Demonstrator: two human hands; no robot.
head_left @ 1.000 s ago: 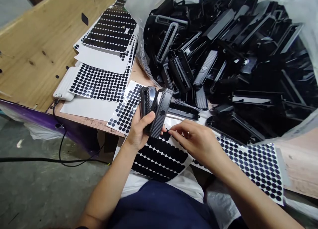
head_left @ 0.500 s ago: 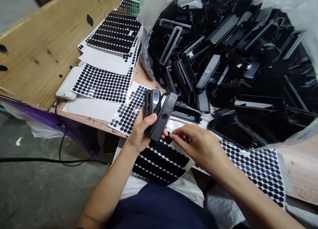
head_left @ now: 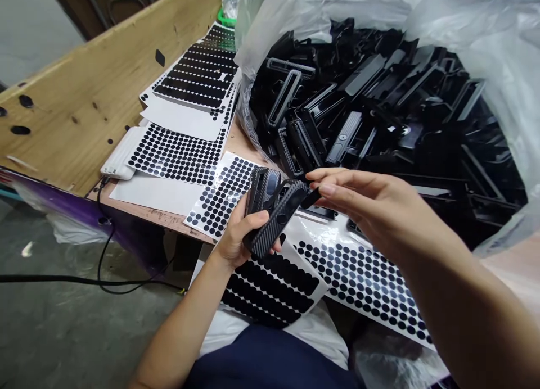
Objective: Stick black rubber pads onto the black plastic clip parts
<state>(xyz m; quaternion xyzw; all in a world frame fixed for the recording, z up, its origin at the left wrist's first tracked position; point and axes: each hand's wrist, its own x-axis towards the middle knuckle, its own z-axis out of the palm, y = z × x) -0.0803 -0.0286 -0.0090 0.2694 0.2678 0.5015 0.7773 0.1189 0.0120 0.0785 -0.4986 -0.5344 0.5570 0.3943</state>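
Observation:
My left hand (head_left: 239, 235) is closed round a black carbon-pattern plastic part (head_left: 274, 213), held upright above the table's front edge. My right hand (head_left: 371, 209) is raised beside the part's top end, thumb and forefinger pinched on a small black oval sticker (head_left: 311, 197) that touches the part. Under the hands lies a sheet of black oval stickers (head_left: 270, 282), partly on my lap. A sheet of round black dots (head_left: 363, 282) lies to its right.
A large clear plastic bag (head_left: 476, 46) full of black plastic parts (head_left: 379, 108) fills the right of the table. More sticker sheets (head_left: 177, 147) and a white power bank (head_left: 118, 158) lie at the left, by a wooden board (head_left: 84, 96). A black cable (head_left: 84, 279) runs on the floor.
My right hand lifted from the oval sticker sheet up to the top of the part, carrying a sticker. The left hand and part stayed about in place; the view tilted.

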